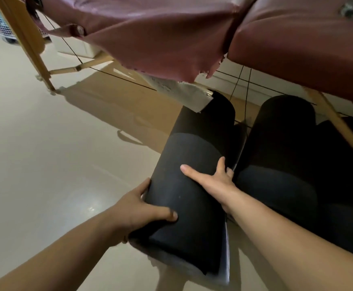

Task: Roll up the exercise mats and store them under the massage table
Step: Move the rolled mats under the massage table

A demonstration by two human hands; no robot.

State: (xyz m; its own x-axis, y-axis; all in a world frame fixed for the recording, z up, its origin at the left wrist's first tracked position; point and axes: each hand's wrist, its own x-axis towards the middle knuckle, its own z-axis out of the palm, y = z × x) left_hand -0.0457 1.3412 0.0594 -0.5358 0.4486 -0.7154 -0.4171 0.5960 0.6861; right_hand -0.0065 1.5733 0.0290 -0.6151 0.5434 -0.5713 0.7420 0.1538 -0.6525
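Note:
A rolled black exercise mat (188,198) lies on the floor, its far end reaching under the maroon massage table (297,45). My left hand (137,208) grips the roll's near left side, thumb across the top. My right hand (211,179) lies flat on its upper right side, fingers curled over the edge. To the right a second rolled black mat (280,143) rests partly under the table, and more black mat (345,160) shows beyond it.
The table's wooden legs (35,51) stand at the left, another leg (339,127) crosses at the right. Thin black brace cables (116,75) run beneath the top. Torn maroon upholstery (171,66) hangs over the edge. Glossy beige floor (45,154) spreads to the left.

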